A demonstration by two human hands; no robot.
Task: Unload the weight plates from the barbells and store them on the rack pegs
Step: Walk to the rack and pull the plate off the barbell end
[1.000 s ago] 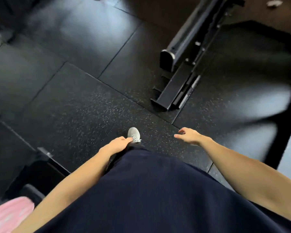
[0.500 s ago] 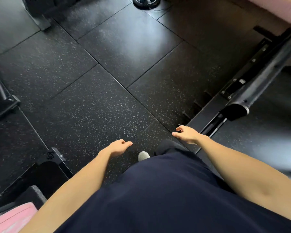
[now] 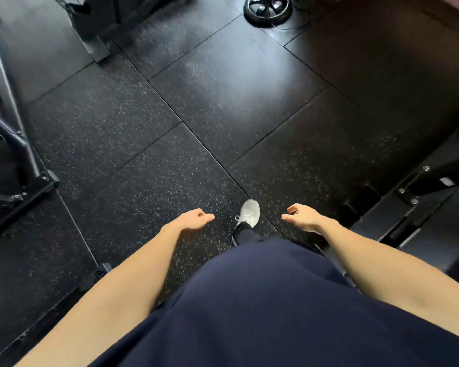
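Neither of your hands held anything: your left hand [image 3: 192,220] hung with its fingers loosely curled and the thumb pointing inward, and your right hand [image 3: 301,217] mirrored it, fingers slack and empty, thumb toward the left one. Between the two, slightly ahead of them, your grey shoe [image 3: 248,213] was planted on the speckled black rubber floor [image 3: 149,160], with the dark trouser leg [image 3: 245,234] running back under your navy shirt [image 3: 263,308]. Far ahead of your right hand, at the top edge of the view, a black weight plate [image 3: 267,7] lay flat on the floor, well apart from both hands and partly cut off by the frame. Out beyond your left hand, at the far left, stood a black metal frame [image 3: 13,144] with a slanting grey tube and a bolted foot resting on the floor. Just to the outer side of your right hand ran a low black steel base [image 3: 432,178] with visible bolt heads; what machine it belonged to you could not tell from this view. No barbell or rack peg showed clearly anywhere near your hands.
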